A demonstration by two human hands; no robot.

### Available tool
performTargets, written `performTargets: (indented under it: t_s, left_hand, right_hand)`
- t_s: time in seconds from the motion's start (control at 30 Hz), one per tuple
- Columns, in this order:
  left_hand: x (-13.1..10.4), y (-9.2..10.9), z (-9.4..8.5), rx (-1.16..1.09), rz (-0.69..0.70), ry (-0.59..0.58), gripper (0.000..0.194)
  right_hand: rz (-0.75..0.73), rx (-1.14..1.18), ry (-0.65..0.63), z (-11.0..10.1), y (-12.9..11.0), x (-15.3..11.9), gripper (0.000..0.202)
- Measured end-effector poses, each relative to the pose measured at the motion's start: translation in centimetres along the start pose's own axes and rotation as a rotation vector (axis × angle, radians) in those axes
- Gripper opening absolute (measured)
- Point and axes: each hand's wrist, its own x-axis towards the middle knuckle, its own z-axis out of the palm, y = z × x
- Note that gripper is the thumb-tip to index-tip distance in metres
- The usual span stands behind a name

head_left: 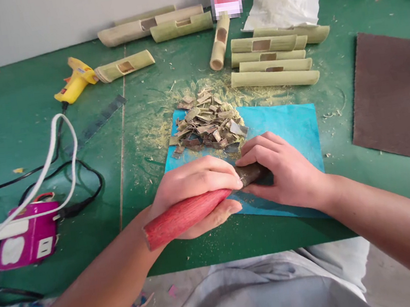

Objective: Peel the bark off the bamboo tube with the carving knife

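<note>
My left hand (197,179) is closed around a red wooden-handled tool (185,219), its handle end pointing toward the lower left. The tool's working end is hidden by my fingers. My right hand (290,170) grips a short dark brown rounded piece (252,173), perhaps bamboo, whose near end meets my left fingertips. Both hands are over a blue sheet (280,123) on the green table. Just beyond them, a heap of bamboo chips (208,123) with pale sawdust covers the sheet's far left part.
Several notched bamboo tubes (274,78) lie at the back. A yellow glue gun (77,82) touches one tube on the left. Below it are a ruler (98,122), cables and a magenta power socket box (30,237). On the right lies a brown sheet (394,98); white plastic (283,4) sits behind.
</note>
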Motion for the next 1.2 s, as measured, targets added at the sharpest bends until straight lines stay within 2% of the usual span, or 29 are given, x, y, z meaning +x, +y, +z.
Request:
performTargets:
  t_s: [0.13,0.33,0.63,0.83,0.93,1.1,1.2]
  left_hand:
    - [0.4,0.4,0.3,0.05,0.013,-0.009,0.006]
    - [0.3,0.9,0.5,0.102,0.053,0.029,0.013]
    - [-1.2,1.0,0.3,0.056,0.026,0.168,0.011]
    - [-0.9,0.6,0.3,0.007,-0.048,0.249,0.012]
    - [-0.4,0.2,0.1,0.008,-0.087,0.202,0.016]
    - [-0.3,-0.1,0.0,-0.051,-0.078,0.093,0.039]
    - [-0.4,-0.1,0.1,-0.047,-0.062,0.083,0.035]
  right_hand:
    - [-0.011,-0.006,-0.002,0.1,0.0,-0.1,0.024]
    - [-0.019,-0.019,0.004,0.1,0.1,-0.1,0.027]
    - [-0.015,-0.002,-0.008,0.0,0.2,-0.1,0.03]
    - [-0.006,-0.007,-0.006,0.0,0.0,-0.1,0.029]
    - [-0.004,-0.006,-0.008,-0.1,0.0,0.0,0.028]
    - [-0.009,-0.003,-0.001,0.0,0.0,0.0,0.028]
    - [-0.004,-0.004,-0.004,0.0,0.0,0.0,0.027]
